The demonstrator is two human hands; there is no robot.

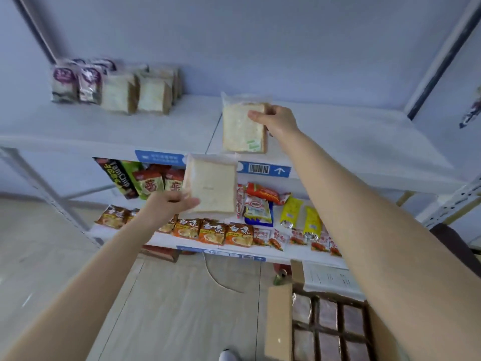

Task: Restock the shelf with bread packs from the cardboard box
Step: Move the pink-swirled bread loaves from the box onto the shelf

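Pinching 1 bread pack [243,127] upright by its right edge in the right hand [277,122], over the top shelf [338,142], well right of the stocked row [135,92]; gripping a 2nd pack [213,185] in the left hand [169,205], lower, below the shelf's front edge, so probably placed second.

Stretches both bare arms forward and up, away from the body. Reaches farther and higher with the right hand [276,121], arm nearly straight, thumb across the near face of the upper bread pack [242,131], fingers behind its right edge. Keeps the left hand [169,204] lower, nearer and to the left, gripping the lower bread pack [212,186] by its bottom left corner.
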